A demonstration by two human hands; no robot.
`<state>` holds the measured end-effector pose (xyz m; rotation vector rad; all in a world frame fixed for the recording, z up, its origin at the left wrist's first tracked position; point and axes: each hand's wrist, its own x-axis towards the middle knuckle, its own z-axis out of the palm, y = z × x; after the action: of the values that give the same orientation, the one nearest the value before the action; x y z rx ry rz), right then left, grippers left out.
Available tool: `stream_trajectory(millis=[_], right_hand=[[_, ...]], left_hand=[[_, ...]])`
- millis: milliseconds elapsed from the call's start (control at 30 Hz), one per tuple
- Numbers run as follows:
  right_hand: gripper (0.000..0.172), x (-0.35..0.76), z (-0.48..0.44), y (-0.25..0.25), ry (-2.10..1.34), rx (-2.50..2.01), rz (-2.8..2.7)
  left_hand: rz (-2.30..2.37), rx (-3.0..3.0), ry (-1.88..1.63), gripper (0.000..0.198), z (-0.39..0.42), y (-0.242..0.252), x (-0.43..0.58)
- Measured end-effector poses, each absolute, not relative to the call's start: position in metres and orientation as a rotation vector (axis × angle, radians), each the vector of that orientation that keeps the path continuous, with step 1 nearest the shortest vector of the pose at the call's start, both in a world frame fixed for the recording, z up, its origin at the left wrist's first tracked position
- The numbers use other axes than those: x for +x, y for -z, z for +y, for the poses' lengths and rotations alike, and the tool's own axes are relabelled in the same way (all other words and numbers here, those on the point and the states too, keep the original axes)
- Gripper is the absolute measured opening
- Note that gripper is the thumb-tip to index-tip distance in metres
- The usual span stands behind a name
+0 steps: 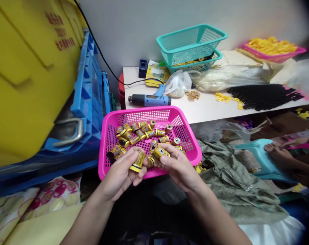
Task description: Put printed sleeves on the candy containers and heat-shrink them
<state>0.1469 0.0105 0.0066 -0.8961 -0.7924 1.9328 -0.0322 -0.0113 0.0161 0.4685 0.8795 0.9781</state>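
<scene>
- Though red characters mark the yellow container (24,95) left of the left grip (123,174), they are too blurred to read.
- Ahead of the right grip (178,166), beyond the pink basket (102,149) of loose cylinders (141,135), a heat gun (150,100) lies on the surface (195,112).
- Left grip closes on one yellow printed cylinder (138,162), right grip on at least one more, both over the basket.

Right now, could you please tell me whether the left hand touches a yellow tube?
Touching; the head view shows the left hand gripping the yellow tube between thumb and fingers.
</scene>
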Motion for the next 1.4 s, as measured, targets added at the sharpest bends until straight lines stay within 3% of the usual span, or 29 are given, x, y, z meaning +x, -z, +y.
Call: stream_trajectory(millis=[233, 467, 533, 667, 733, 900, 1100, 1400], right_hand=[[0.031, 0.160, -0.001, 0.001, -1.688, -0.892, -1.193], [0.033, 0.176, -0.015, 0.008, -1.608, -0.836, -1.132], [0.031, 0.181, -0.022, 0.014, -1.411, -0.936, -1.129], [0.031, 0.200, -0.033, 0.024, -0.641, -1.149, -0.928], [0.027, 0.217, -0.037, 0.027, -0.472, -1.191, -0.783], [0.031, 0.248, -0.047, 0.032, -0.775, -1.241, -0.715], [0.041, 0.236, -0.042, 0.039, -0.946, -1.216, -0.789], [0.028, 0.218, -0.024, 0.030, -0.927, -1.054, -1.019]], left_hand=[[0.851, 0.537, -0.913, 0.019, -0.013, -0.020, -0.013], [0.826, 0.652, -0.878, 0.022, -0.018, -0.021, 0.013], [0.856, 0.679, -0.921, 0.024, -0.019, -0.021, 0.040], [0.738, 0.805, -1.020, 0.038, -0.017, -0.020, 0.110], [0.641, 0.882, -0.950, 0.036, -0.015, -0.019, 0.138], [0.585, 0.715, -0.728, 0.032, -0.014, -0.007, 0.158], [0.607, 0.651, -0.772, 0.034, -0.014, -0.002, 0.138], [0.699, 0.616, -0.925, 0.030, -0.012, -0.013, 0.114]])
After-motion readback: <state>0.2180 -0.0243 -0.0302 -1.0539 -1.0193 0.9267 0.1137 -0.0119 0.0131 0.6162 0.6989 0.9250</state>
